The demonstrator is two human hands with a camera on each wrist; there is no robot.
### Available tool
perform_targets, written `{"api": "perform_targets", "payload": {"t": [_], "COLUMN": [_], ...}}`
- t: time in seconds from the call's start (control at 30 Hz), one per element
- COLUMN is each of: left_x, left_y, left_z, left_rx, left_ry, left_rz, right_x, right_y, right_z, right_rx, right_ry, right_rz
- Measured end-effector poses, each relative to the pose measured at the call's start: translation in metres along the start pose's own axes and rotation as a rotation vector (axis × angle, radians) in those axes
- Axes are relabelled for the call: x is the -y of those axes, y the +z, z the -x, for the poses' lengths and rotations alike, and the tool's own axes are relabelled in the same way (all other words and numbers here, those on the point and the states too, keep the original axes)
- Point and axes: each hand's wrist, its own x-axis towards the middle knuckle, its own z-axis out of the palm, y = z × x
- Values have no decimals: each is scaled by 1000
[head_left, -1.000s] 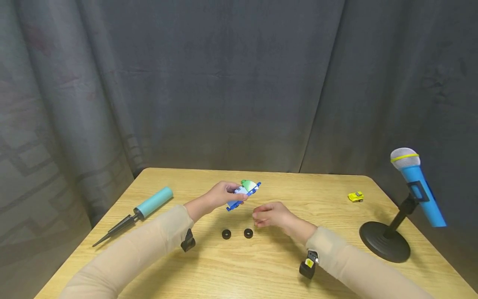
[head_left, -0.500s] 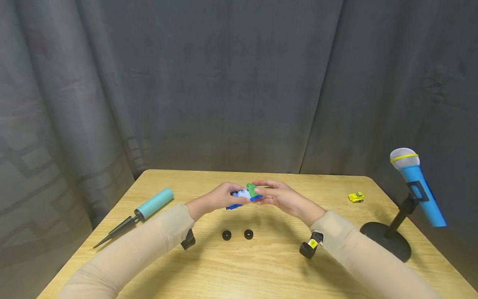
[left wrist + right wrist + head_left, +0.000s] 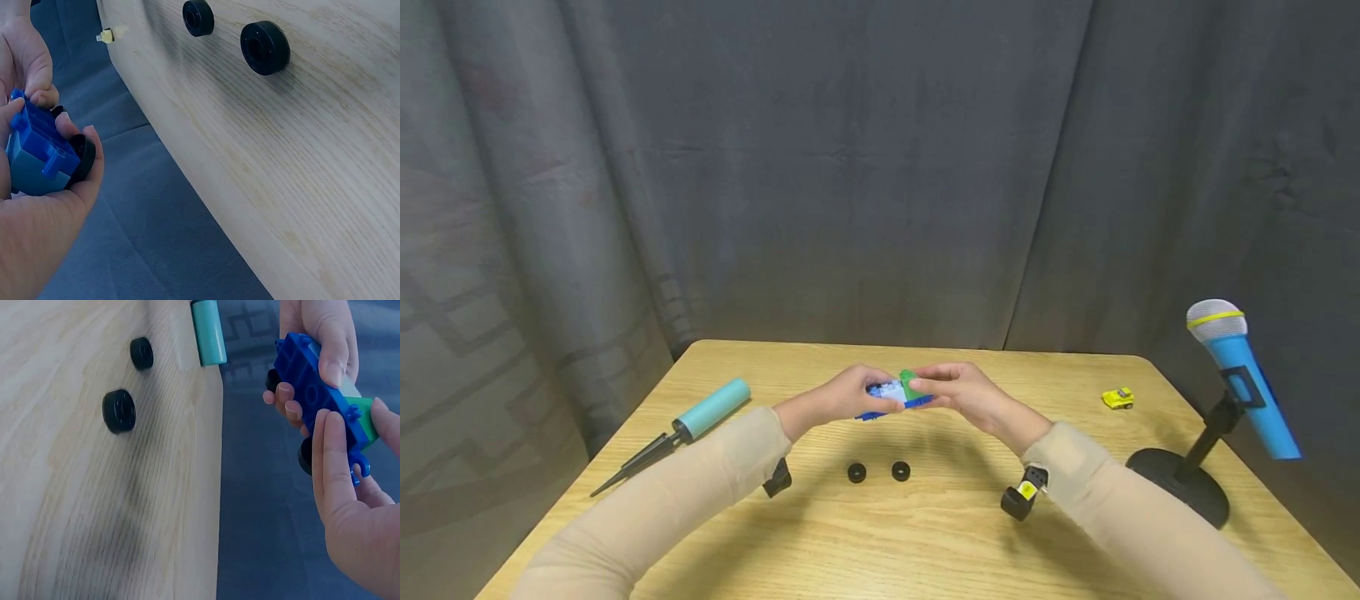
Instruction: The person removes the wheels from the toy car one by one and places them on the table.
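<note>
"Turquoise pump by the table's left edge. What are you holding, then?"

"Your left hand has its fingers curled round the blue toy car, above the table toward its far edge; one loose wheel and its twin lie nearer you. Your right hand pinches the car's green block end, two fingers straight beneath."

"My step?"

"Probably seating that block. Next likely calls for turning the bare pegs outward and fetching a wheel."

Indoor nook — grey curtain, table
</note>
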Motion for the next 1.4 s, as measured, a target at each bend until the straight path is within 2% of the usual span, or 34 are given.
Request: {"api": "perform_targets", "payload": {"t": [0.33, 0.43, 0.57, 0.73, 0.93, 1.07, 1.17, 1.3, 1.4], "left_x": [-1, -1, -3, -2, -1, 1, 3, 1, -1], "left_y": [0, -1, -3, -7, -9, -7, -2, 7, 14], "left_z": [1, 0, 0, -1, -1, 0, -1, -1, -1], "left_rx": [29, 8, -37, -106, -190, -282, -332, -323, -306], "left_ry": [28, -2, -84, -142, -156, -200, -207, -214, -224], "left_rz": [3, 4, 41, 148, 304, 420, 552, 700, 770], "right_x": [1, 2, 4, 8, 12, 14, 15, 14, 12], "right_y": [2, 2, 1, 2, 1, 1, 3, 6, 9], "right_z": [5, 5, 4, 2, 0, -1, -2, -3, -4], "right_rx": [-25, -29, -46, -84, -127, -170, -219, -271, -289], "right_ry": [9, 8, 13, 24, 7, -13, -27, -46, -59], "right_rz": [7, 7, 1, -51, -108, -138, -173, -212, -227]}}
